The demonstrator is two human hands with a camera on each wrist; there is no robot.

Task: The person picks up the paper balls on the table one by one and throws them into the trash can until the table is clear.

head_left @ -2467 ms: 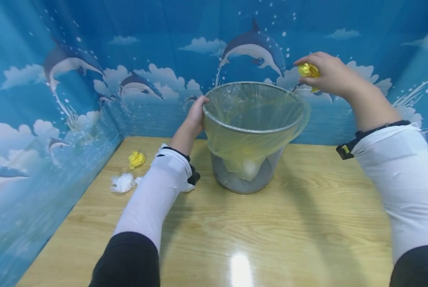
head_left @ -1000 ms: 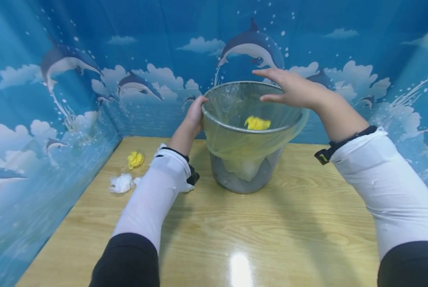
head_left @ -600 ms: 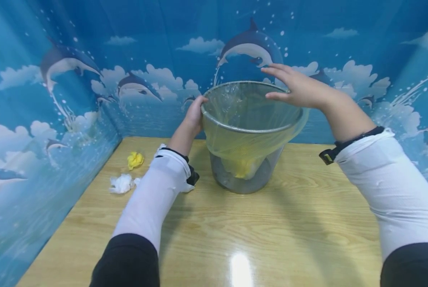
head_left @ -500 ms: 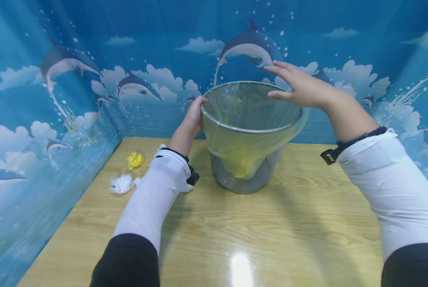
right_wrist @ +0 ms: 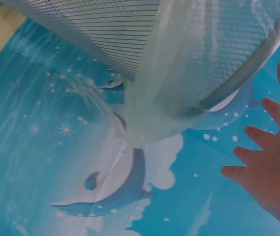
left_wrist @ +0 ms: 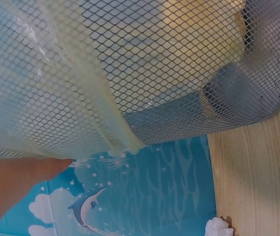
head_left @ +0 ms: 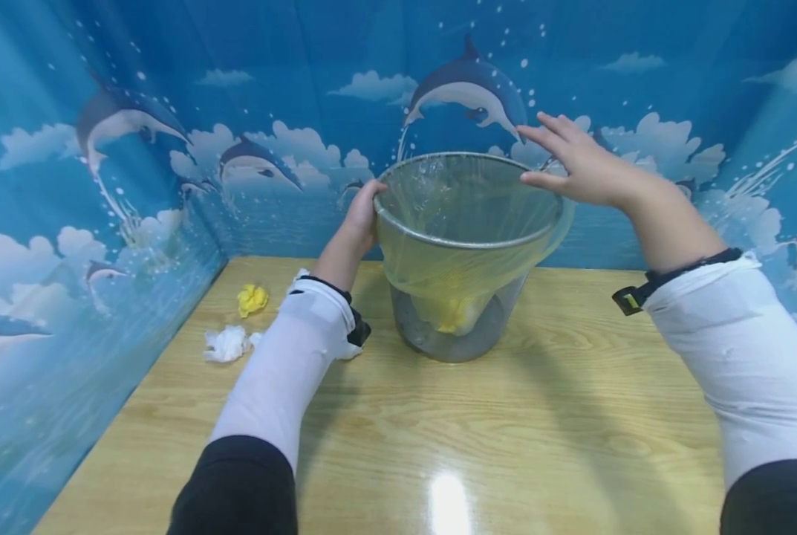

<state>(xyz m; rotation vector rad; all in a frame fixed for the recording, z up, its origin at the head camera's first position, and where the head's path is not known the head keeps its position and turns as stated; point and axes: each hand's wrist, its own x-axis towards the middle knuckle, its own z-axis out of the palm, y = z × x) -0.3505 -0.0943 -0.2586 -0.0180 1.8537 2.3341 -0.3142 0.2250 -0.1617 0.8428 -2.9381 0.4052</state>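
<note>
A grey mesh wastebasket point(head_left: 438, 338) stands on the table, lined with a thin yellowish plastic bag point(head_left: 425, 267) folded over its rim. Yellow crumpled paper point(head_left: 453, 316) shows dimly through the mesh and bag near the bottom, beside something whitish. With the thumb over the rim, my left hand point(head_left: 362, 215) holds the left side of the wastebasket; its other fingers are mostly hidden. At the right of the rim my right hand point(head_left: 585, 163) hovers, fingers spread and holding nothing. In the right wrist view that hand point(right_wrist: 272, 152) is apart from the rim.
Left of the wastebasket lie a yellow crumpled paper ball point(head_left: 252, 299) and a white one point(head_left: 226, 344), with more white paper partly behind the left forearm. A blue dolphin-print curtain point(head_left: 291, 89) borders the wooden table point(head_left: 478, 431) at the back and left.
The right hand has let go of a yellow paper ball, which fell into the lined wastebasket. Since then that hand has drawn back rightward. The left hand has stayed at the rim.
</note>
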